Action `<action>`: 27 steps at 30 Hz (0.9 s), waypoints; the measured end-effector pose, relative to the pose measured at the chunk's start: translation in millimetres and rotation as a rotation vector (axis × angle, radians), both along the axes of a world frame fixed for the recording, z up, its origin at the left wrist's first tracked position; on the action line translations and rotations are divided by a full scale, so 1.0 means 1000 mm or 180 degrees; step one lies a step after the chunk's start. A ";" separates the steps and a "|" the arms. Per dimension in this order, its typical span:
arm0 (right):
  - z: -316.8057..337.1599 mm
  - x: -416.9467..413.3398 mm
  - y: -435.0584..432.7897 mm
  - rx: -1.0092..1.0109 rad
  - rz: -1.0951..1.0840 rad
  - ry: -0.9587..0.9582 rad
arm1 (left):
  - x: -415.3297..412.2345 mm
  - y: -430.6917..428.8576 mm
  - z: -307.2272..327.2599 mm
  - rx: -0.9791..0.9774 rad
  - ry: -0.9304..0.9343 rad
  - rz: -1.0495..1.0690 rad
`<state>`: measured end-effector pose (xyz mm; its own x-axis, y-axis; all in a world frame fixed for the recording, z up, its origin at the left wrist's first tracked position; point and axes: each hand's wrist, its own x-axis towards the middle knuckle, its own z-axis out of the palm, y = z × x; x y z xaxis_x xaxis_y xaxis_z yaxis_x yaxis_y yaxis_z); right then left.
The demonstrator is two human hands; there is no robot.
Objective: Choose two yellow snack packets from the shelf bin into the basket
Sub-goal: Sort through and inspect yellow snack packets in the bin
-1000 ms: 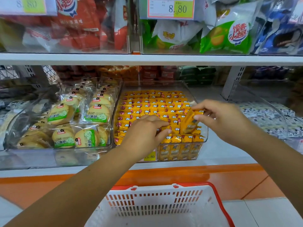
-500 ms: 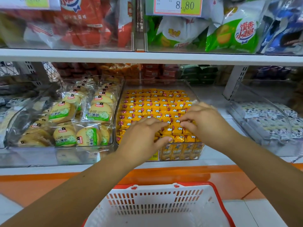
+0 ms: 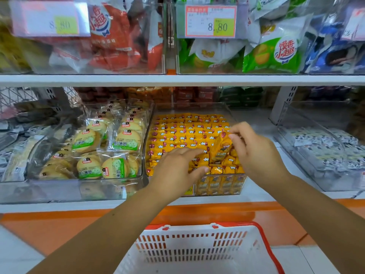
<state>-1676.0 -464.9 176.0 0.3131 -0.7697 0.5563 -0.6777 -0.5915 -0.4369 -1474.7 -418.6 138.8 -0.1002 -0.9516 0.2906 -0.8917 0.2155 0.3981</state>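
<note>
One shiny yellow snack packet (image 3: 220,149) pinched by right hand (image 3: 256,153). Left hand (image 3: 175,169) lies flat on packed rows (image 3: 187,128). Best lift straight up, hold neighbours down.

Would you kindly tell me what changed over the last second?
The right hand, low among the packets half a second ago, has risen, pinching up one yellow snack packet. The left hand still rests on the packets in the shelf bin; the basket is unchanged.
</note>
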 end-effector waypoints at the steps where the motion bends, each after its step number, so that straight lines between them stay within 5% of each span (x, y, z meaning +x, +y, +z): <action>1: 0.001 -0.002 0.006 -0.0062 0.0038 -0.0246 | -0.001 0.001 0.002 0.0042 0.0159 0.0012; 5: 0.006 -0.008 0.026 0.0374 0.0478 -0.1405 | -0.004 0.008 0.013 -0.0065 0.0887 -0.0110; 12: 0.017 -0.007 0.039 0.2382 0.1115 -0.2650 | 0.010 0.035 0.028 0.0606 0.3136 -0.0307; 21: 0.004 0.002 0.042 0.2661 0.1354 -0.2740 | 0.024 0.048 0.018 0.0752 0.4332 -0.0319; 27: -0.004 0.000 0.036 0.3064 0.1639 -0.2738 | 0.035 0.047 0.011 0.0694 0.4466 -0.0311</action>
